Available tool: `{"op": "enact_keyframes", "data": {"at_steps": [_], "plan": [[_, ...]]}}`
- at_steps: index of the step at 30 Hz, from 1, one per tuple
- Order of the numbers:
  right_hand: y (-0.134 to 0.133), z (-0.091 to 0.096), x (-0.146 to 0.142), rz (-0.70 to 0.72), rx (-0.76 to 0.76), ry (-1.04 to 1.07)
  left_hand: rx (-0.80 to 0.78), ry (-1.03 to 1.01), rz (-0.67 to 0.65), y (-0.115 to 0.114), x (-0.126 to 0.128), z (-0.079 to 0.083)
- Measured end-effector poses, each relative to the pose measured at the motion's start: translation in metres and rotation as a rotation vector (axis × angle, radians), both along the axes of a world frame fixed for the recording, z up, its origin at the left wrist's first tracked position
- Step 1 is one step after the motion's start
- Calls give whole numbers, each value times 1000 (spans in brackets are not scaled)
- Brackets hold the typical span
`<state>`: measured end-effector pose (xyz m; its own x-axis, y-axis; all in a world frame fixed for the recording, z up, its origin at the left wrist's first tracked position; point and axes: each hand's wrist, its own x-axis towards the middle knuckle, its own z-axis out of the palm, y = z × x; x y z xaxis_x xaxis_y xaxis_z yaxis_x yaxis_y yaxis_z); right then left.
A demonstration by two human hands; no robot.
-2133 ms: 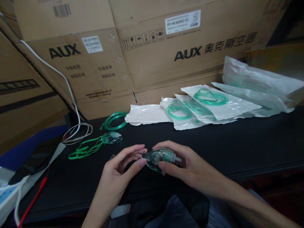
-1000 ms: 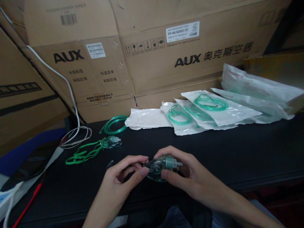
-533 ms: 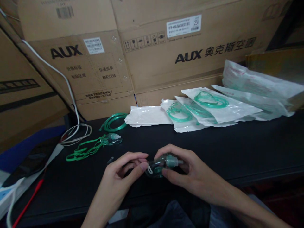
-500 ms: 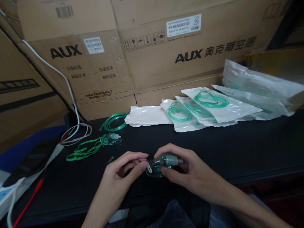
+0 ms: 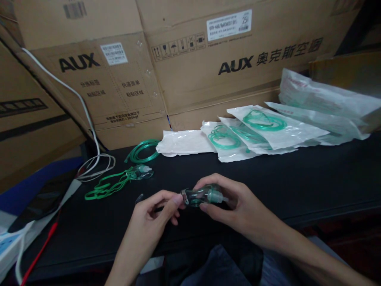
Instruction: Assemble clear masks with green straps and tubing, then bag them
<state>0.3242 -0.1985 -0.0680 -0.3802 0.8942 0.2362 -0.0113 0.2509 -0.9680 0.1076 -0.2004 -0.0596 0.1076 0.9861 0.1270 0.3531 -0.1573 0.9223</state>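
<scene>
In front of me, above the black tabletop, my right hand (image 5: 229,198) grips a clear green oxygen mask (image 5: 198,197), with thumb and fingers on either side of it. The mask's pale green connector (image 5: 215,196) points right, toward the palm. From the other side my left hand (image 5: 165,206) pinches the mask's left end between thumb and forefinger, beside a small metal nose strip (image 5: 185,196). Behind my left hand lies a second oxygen mask (image 5: 141,172) with a green strap (image 5: 108,186). Coiled green tubing (image 5: 142,151) rests further back.
Several white and clear packets (image 5: 224,141) with green tubing line the back of the black table (image 5: 253,174). Large cardboard boxes (image 5: 184,83) stand behind. At the left are a white cable (image 5: 85,105), a dark phone-like slab (image 5: 44,198), a red cord (image 5: 44,242) and a power strip (image 5: 10,244).
Both hands have lifted the mask slightly. It has turned so its connector tips a little downward, and my left thumb and forefinger have closed on its left end.
</scene>
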Motion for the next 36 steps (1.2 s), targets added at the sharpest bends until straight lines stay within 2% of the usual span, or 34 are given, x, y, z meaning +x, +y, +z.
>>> {"op": "enact_keyframes", "data": {"at_steps": [5, 10, 13, 17, 22, 30, 33, 36], "plan": [[-2, -2, -3, -7, 146, -85, -24, -6, -91, -2, 1, 0], [-3, -7, -6, -80, 320, -146, -20, -69, -50, -9, 11, -1], [-3, -8, -6, -102, 348, -149, -9, -106, -43, -14, 17, -4], [-3, -7, -5, -64, 363, -112, 10, -196, -39, -18, 20, -9], [-4, -6, -5, -77, 404, -103, -63, -218, -22, -22, 25, -8], [-5, -5, -7, -103, 422, -102, -78, -248, 8, -24, 31, -11], [-6, -2, -5, -59, 336, -115, -41, -271, 50, -25, 30, -12], [-6, 4, -1, -9, 178, -80, 16, -277, 87, -28, 31, -12]]}}
